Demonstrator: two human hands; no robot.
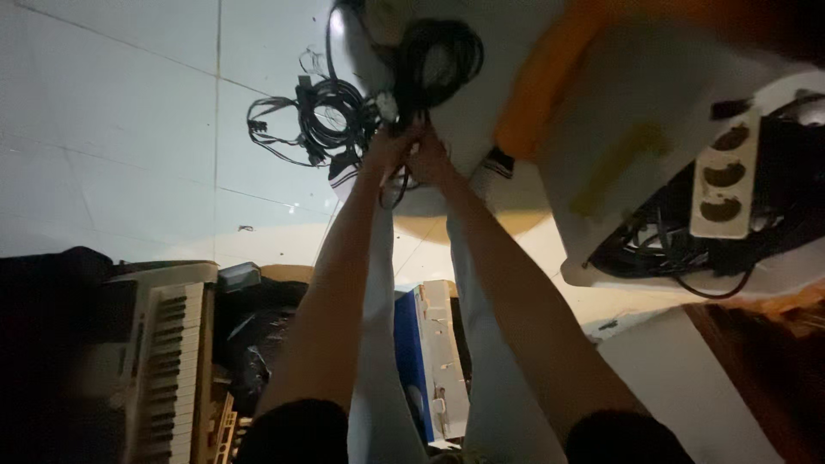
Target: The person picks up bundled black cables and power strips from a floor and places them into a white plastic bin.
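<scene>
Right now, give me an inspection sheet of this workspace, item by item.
Surface: pale tiled floor, dimly lit.
Job's things: a tangle of black cables on the floor, one thin black lead looping down from the hands.
Clutter: white power strip lying in a white tray with more black cable; blue and white box; electronic keyboard; dark bags beside it.
Hands: left hand and right hand meet at the cable tangle, both pinching the lead; the exact grip is too dark to read.
Cables: a second black coil lies just beyond the hands.
Surroundings: orange edge by the tray; no other person seen.
</scene>
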